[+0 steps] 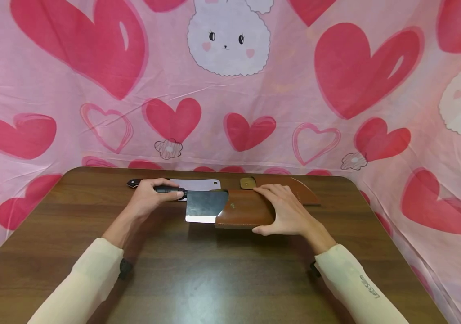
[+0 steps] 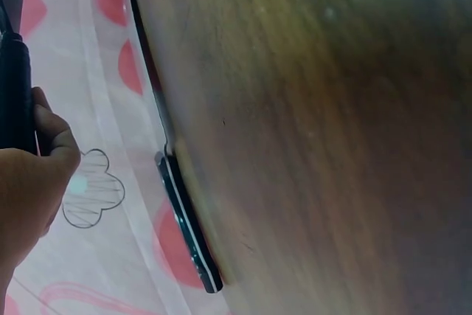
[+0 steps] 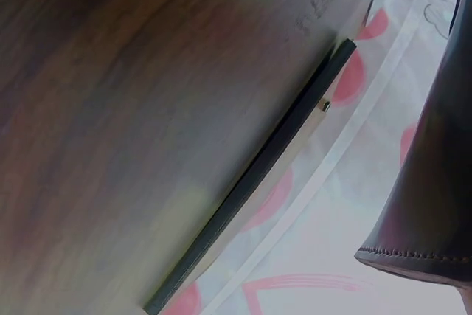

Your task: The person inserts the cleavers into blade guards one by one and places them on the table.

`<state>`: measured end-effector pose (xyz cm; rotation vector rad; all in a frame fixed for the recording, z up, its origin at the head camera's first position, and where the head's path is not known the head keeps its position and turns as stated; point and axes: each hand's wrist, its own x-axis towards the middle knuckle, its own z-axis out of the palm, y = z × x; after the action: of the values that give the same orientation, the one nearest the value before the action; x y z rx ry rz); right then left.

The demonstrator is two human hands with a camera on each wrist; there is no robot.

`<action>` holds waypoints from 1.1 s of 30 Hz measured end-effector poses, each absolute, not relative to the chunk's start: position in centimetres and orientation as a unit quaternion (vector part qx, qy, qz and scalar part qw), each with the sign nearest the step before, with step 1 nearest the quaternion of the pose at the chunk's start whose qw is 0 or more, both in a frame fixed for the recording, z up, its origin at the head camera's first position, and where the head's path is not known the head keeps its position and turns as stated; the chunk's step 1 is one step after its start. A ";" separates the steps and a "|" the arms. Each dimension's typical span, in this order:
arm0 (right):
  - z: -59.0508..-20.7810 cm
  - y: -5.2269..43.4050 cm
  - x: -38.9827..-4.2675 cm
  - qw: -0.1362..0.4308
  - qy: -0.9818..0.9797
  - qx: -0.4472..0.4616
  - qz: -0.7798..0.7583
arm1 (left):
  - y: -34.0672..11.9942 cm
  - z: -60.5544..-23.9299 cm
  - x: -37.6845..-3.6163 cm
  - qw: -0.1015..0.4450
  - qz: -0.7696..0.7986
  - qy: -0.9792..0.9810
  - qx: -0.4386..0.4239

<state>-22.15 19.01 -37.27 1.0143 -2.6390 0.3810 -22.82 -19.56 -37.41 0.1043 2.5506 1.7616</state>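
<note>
A cleaver with a dark blade [image 1: 202,204] and bright cutting edge is held level above the table, its front part inside a brown leather sheath [image 1: 246,208]. My left hand [image 1: 144,200] grips its black handle [image 2: 13,94], thumb along the near side. Around the far end of the sheath, my right hand [image 1: 291,211] holds on, with thumb below and fingers over the top. The blade's tip is hidden in the leather. In the right wrist view only the sheath's stitched end [image 3: 428,204] shows clearly.
Behind lies a second cleaver [image 1: 198,183] with a silver blade and black riveted handle [image 2: 190,226]. A second brown sheath [image 1: 306,191] with an olive flap rests at the back right. The wooden table [image 1: 198,279] meets a pink heart-printed cloth [image 1: 214,112].
</note>
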 end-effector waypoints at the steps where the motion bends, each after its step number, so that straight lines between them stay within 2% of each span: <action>1: -37.3 19.0 -22.2 0.145 -0.915 0.353 0.132 | -19.5 -37.4 -22.8 0.021 0.570 0.821 0.032; 12: -37.3 18.5 -22.2 0.153 -0.912 0.357 0.133 | -18.5 -37.4 -22.9 0.010 0.564 0.825 0.037; 26: -37.4 17.8 -22.2 0.150 -0.912 0.355 0.138 | -17.1 -37.5 -23.5 0.034 0.587 0.808 0.031; 33: -37.4 17.6 -22.1 0.150 -0.914 0.354 0.133 | -16.6 -37.5 -23.2 0.012 0.583 0.812 0.035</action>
<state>-22.14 17.65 -37.44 1.0166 -2.6248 0.3830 -23.20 -16.55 -37.48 0.1077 2.5301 1.8171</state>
